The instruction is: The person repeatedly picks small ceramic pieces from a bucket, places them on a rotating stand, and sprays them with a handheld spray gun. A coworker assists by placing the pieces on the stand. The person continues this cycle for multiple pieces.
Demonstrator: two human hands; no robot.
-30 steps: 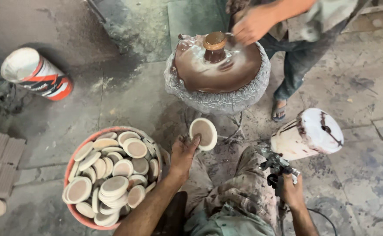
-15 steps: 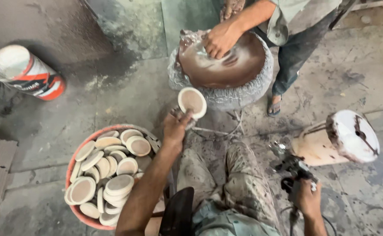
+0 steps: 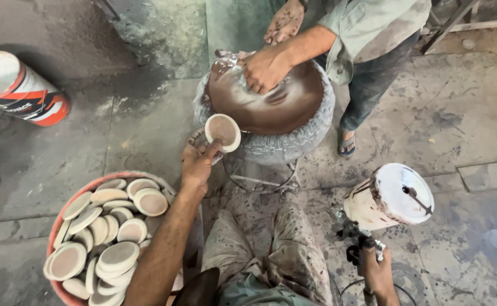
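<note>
At frame centre, the left hand (image 3: 198, 161) grips one dish (image 3: 222, 132) — lower right, the right hand (image 3: 376, 271) clasps a spray gun (image 3: 385, 199); a full basin (image 3: 56, 224) waits.

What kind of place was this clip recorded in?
Probably a small pottery or ceramics workshop. A red tub is heaped with small pale discs, the left hand holds one disc up by a brown-coated turntable, and the right hand grips a spray gun. The concrete floor is spattered.

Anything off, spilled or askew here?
The paint bucket at upper left lies on its side on the floor. Dark splatter marks the floor around the turntable. Discs sit jumbled in the red tub.
</note>
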